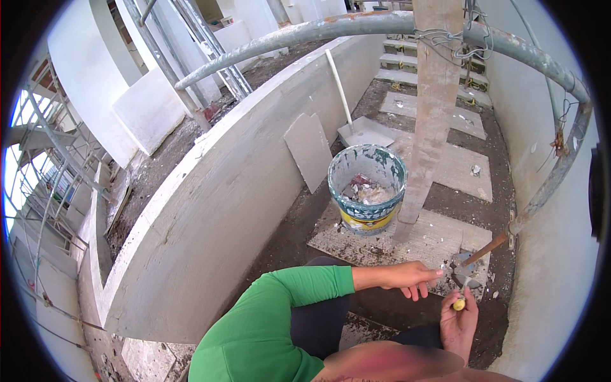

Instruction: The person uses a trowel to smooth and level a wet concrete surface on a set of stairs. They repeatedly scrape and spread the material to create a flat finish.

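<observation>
My right hand (457, 326) is closed round a hand tool with a yellow handle end (459, 305). Its thin metal shank points away from me, and its working end, low over the slab, is too small to tell apart from the grey debris. Just left of it, my left hand (412, 277) reaches in from a green sleeve, index finger stretched and the others loosely bent, with nothing in it. Beyond both hands, a wooden handle (487, 248) slopes down to a grey metal head (459, 265) on the speckled paving slab (369, 248).
A paint-smeared bucket (367, 210) of rubble stands ahead beside an upright wooden plank (433, 127). Behind it lies a long-handled dustpan (366, 132). A curved low wall (242, 178) bounds the left, a tall wall (541, 305) the right. A scaffold pipe (305, 32) crosses ahead, before steps.
</observation>
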Tool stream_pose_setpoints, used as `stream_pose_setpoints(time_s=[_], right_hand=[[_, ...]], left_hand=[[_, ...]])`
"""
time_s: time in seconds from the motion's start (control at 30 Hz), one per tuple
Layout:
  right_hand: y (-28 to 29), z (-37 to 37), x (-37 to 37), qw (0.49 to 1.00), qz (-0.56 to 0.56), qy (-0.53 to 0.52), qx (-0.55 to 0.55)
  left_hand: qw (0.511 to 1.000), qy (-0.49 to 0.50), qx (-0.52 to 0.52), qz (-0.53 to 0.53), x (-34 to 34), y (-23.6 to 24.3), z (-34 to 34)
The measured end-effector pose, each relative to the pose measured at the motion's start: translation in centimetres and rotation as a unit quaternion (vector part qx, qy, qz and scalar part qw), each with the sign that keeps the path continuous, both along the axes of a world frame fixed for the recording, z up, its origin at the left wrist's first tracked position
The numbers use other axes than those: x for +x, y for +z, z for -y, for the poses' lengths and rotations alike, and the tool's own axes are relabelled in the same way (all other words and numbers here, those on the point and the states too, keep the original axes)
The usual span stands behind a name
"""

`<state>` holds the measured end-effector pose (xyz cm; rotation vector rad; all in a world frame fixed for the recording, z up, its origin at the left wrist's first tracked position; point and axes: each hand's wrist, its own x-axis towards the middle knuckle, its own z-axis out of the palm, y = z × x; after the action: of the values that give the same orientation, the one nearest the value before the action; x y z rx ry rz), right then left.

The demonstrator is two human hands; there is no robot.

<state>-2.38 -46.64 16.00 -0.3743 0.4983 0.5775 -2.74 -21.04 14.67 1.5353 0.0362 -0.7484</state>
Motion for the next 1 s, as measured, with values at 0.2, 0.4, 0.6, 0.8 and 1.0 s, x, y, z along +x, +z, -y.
stream_pose_setpoints(time_s=[0.2,0.4,0.6,0.8,1.0], right_hand=[[1.9,-4.2,-2.7,0.951,0.121,0.199,-0.204],[5.1,-4.3,-3.6,0.766,0.376,0.401,-0.334],[-3.1,3.5,5.6,0.558,0.536,0.432,-0.464],[-7.3,2.4,0.5,0.809,0.225,0.408,-0.360],[-5.4,4.4,-2.3,0.915,0.181,0.330,-0.145]], left_hand=[[0.982,0.043,-0.137,-0.126,-1.8,-4.2,2.6],[0.932,0.183,-0.273,-0.152,-2.3,-6.6,2.0],[0.955,0.198,-0.144,-0.168,-2.2,-8.2,0.1],[0.953,0.190,-0.162,-0.171,-3.1,-6.7,-2.0],[0.966,0.198,-0.101,-0.129,-2.5,-6.2,-3.8]])
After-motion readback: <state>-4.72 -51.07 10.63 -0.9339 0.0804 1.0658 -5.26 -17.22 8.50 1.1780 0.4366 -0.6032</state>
